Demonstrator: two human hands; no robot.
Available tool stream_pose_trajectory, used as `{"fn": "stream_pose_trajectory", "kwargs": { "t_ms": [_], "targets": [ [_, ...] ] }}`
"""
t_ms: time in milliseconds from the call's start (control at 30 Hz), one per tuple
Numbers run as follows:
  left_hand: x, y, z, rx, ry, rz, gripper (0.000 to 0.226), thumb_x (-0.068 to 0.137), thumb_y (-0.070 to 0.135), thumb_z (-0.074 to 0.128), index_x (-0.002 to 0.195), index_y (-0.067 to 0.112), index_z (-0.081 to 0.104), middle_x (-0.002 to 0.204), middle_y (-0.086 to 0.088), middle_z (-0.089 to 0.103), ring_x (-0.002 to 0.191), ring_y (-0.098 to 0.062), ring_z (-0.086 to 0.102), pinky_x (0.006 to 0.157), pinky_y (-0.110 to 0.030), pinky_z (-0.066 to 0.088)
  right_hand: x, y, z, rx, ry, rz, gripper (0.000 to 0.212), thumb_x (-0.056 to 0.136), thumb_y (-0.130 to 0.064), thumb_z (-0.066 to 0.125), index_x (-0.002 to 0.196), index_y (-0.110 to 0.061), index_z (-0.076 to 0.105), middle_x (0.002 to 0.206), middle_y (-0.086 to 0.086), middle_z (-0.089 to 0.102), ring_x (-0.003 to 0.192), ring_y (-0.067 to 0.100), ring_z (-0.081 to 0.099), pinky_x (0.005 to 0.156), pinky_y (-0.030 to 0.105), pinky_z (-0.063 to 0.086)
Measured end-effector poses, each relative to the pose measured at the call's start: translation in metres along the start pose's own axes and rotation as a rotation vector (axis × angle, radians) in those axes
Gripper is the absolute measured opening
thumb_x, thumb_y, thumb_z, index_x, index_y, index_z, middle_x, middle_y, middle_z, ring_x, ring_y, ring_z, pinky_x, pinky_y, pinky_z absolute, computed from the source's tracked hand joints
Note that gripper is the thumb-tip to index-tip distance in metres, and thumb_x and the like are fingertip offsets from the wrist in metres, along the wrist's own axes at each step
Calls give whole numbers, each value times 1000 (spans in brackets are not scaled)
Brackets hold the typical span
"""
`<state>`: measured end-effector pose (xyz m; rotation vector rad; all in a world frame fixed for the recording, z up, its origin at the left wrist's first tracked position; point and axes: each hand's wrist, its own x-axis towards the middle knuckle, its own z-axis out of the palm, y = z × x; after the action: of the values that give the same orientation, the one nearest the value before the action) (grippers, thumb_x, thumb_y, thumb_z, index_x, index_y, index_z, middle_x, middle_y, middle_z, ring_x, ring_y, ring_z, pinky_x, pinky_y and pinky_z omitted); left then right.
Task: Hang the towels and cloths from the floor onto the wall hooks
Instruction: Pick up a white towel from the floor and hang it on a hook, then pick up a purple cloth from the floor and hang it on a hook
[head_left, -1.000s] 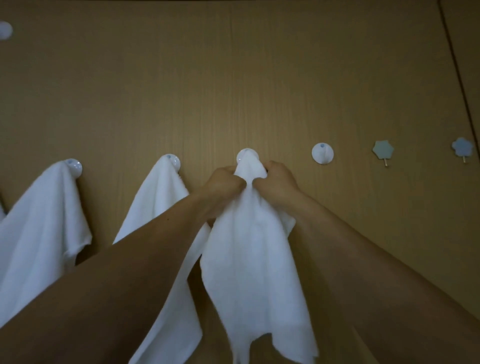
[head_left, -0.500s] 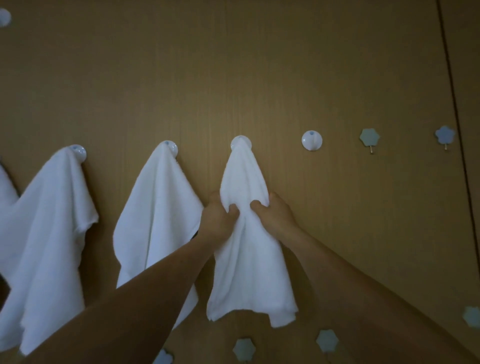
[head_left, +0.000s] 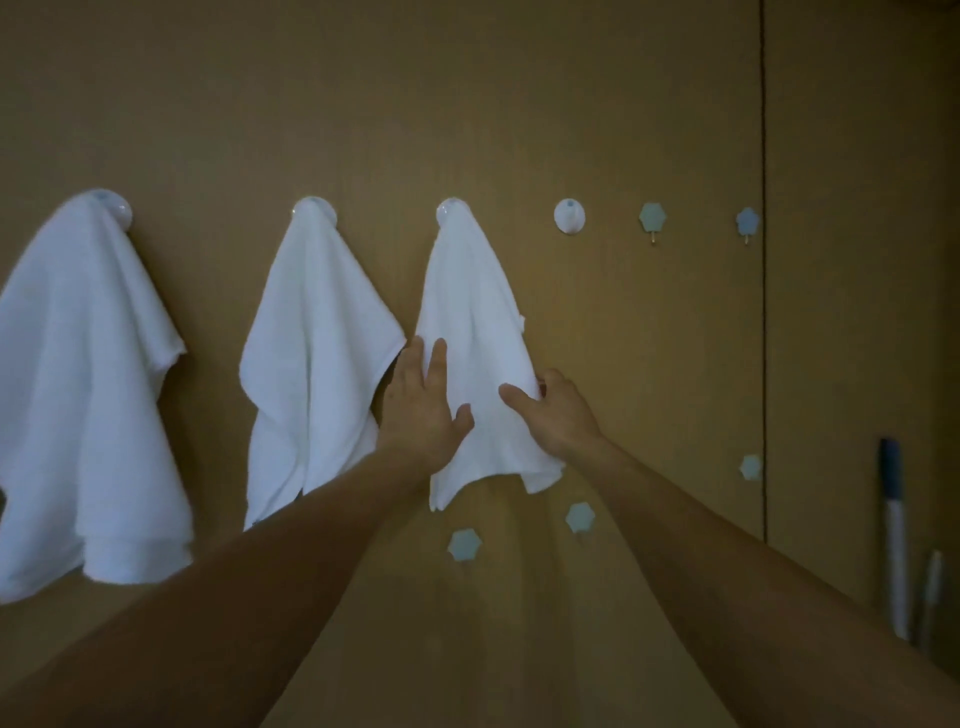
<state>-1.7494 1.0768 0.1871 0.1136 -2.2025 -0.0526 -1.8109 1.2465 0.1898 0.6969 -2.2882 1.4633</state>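
Note:
A white towel (head_left: 475, 312) hangs by its top from a round white hook (head_left: 451, 208) on the brown wall. My left hand (head_left: 423, 400) lies flat and open against the towel's lower left side, fingers spread. My right hand (head_left: 561, 415) is at the towel's right edge, with the thumb on the front and the fingers curled behind the edge. Two more white towels hang to the left: a middle towel (head_left: 311, 338) and a left towel (head_left: 83, 364), each on its own round hook.
A bare round white hook (head_left: 569, 215) is right of the towel, then a small hexagon hook (head_left: 652, 217) and a flower-shaped hook (head_left: 747, 222). Lower down are more small hooks (head_left: 464, 544). A blue-and-white pole (head_left: 894, 535) leans at the right.
Both hands slid down from the hook along the towel. My left hand let go and flattened against it. The view has pulled back, showing more of the wall.

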Motion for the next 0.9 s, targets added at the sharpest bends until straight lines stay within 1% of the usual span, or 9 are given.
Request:
{"fn": "stream_pose_trajectory", "kwargs": {
  "t_ms": [133, 233, 333, 400, 467, 600, 733, 833, 900],
  "targets": [
    [-45, -9, 7, 1, -19, 68, 79, 91, 52, 46, 153, 21, 10, 161, -11, 0, 147, -33, 2, 116, -54, 16, -63, 12, 1, -134, 58, 74, 73, 84, -59, 54, 142, -18, 40, 141, 10, 45, 122, 27, 51, 94, 35, 43],
    [-88, -3, 15, -40, -79, 114, 77, 88, 53, 53, 152, 25, 20, 161, -11, 7, 147, -33, 5, 111, -58, 19, -121, 26, -5, -228, 43, 170, 79, 86, -60, 53, 150, -20, 29, 152, 10, 33, 133, 28, 42, 105, 40, 40],
    [-132, 14, 25, -59, -210, 194, 81, 82, 51, 56, 151, 25, 23, 160, -10, 12, 146, -33, 8, 110, -57, 20, -183, 40, -18, -330, 46, 271, 77, 88, -60, 53, 151, -24, 28, 154, 11, 30, 136, 29, 38, 110, 41, 35],
    [-157, 35, 31, -117, -368, 249, 81, 83, 51, 50, 152, 26, 14, 161, -10, 2, 147, -32, 0, 114, -57, 14, -226, 50, -33, -403, 38, 342, 75, 89, -61, 50, 151, -27, 26, 155, 10, 28, 137, 30, 36, 109, 39, 35],
    [-181, 64, 34, -199, -520, 282, 80, 86, 50, 47, 152, 30, 7, 161, -7, -6, 147, -30, -6, 116, -56, 8, -269, 62, -52, -471, 39, 411, 73, 90, -61, 48, 152, -28, 25, 154, 11, 28, 137, 31, 37, 109, 38, 34],
    [-246, 133, 29, -278, -687, 383, 77, 89, 48, 48, 152, 30, 7, 161, -6, -7, 147, -28, -6, 115, -54, 5, -362, 86, -95, -559, 62, 563, 72, 91, -57, 51, 151, -25, 27, 151, 17, 32, 138, 35, 33, 110, 38, 31],
    [-320, 214, 10, -326, -839, 504, 80, 87, 48, 52, 153, 28, 10, 161, -8, -3, 147, -30, 0, 114, -52, 9, -471, 100, -140, -588, 134, 734, 71, 91, -55, 52, 150, -23, 29, 146, 17, 36, 133, 36, 39, 110, 38, 33],
    [-389, 279, -14, -418, -920, 609, 79, 87, 49, 54, 152, 28, 16, 161, -5, 2, 146, -30, 6, 114, -52, 13, -568, 101, -174, -586, 202, 850, 69, 90, -55, 53, 149, -26, 32, 146, 14, 37, 132, 34, 40, 107, 39, 35],
    [-442, 318, -34, -458, -993, 688, 78, 87, 49, 54, 152, 26, 18, 161, -4, 3, 146, -28, 5, 114, -50, 14, -636, 99, -197, -612, 233, 929, 67, 89, -56, 53, 147, -27, 34, 145, 13, 40, 130, 34, 42, 106, 41, 36]
  ]
}}
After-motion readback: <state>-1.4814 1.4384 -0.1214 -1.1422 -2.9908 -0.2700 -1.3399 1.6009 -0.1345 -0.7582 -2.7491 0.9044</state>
